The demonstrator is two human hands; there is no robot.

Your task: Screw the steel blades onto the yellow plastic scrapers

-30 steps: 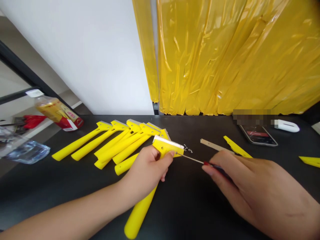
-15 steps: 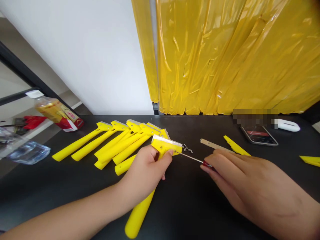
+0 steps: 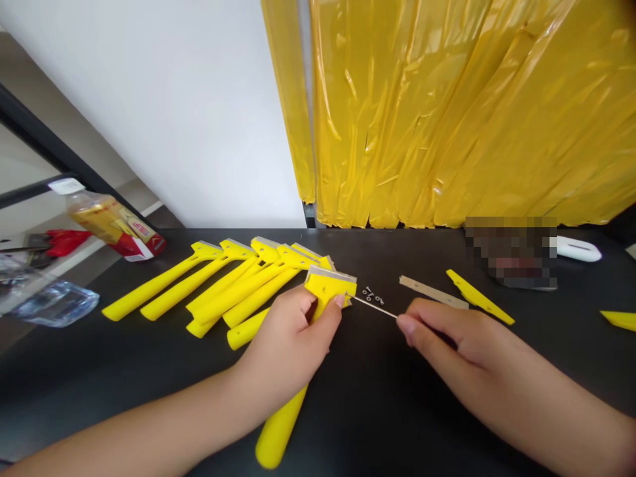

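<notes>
My left hand point(image 3: 303, 324) is closed round the neck of a yellow scraper point(image 3: 281, 427), its metal-edged head up and its handle slanting down toward me. A thin screwdriver point(image 3: 373, 308) is pinched in my right hand point(image 3: 447, 338); its grip is hidden by my fingers. The tip meets the right side of the scraper head, by a screw hole. Just right of the head, several small screws and nuts point(image 3: 370, 293) lie on the black table. Beyond my right hand rest a flat metal blade point(image 3: 432, 291) and a yellow plastic strip point(image 3: 479, 296).
Several yellow scrapers point(image 3: 169, 288) lie in a row at the left on the black table point(image 3: 199, 377). A drink bottle point(image 3: 116, 222) and a clear plastic container point(image 3: 50, 298) are farther left. At the right are a white case point(image 3: 579, 249) and another yellow piece point(image 3: 619, 320).
My right hand has rolled round the screwdriver, so its red grip no longer shows and more of the yellow strip does. The scraper in my left hand has turned slightly.
</notes>
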